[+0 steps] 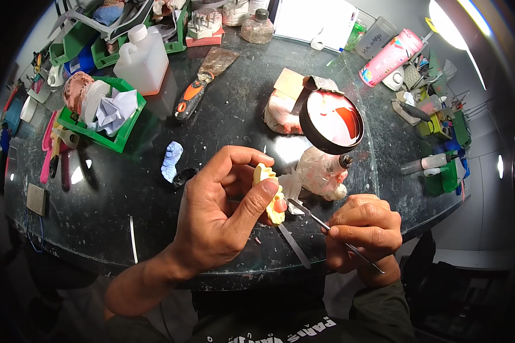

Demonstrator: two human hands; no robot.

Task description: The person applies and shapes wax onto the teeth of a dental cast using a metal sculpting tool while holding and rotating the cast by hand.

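Note:
My left hand is closed around a yellow dental cast, its thumb pressed on the near side. A patch of pink wax shows on the cast beside the thumb. In my right hand is a thin metal wax carver, gripped like a pen, its flat tip close to the pink patch; I cannot tell whether it touches. Under the cast lies a flat metal blade, partly hidden. Beyond the carver stands a wax-spattered glass burner, with crumpled white tissue against it.
A round black-rimmed tin of red wax rests behind the burner. Left of my left hand lies a blue moulded piece. Farther back are a scraper, a green bin, a plastic jug and a pink bottle.

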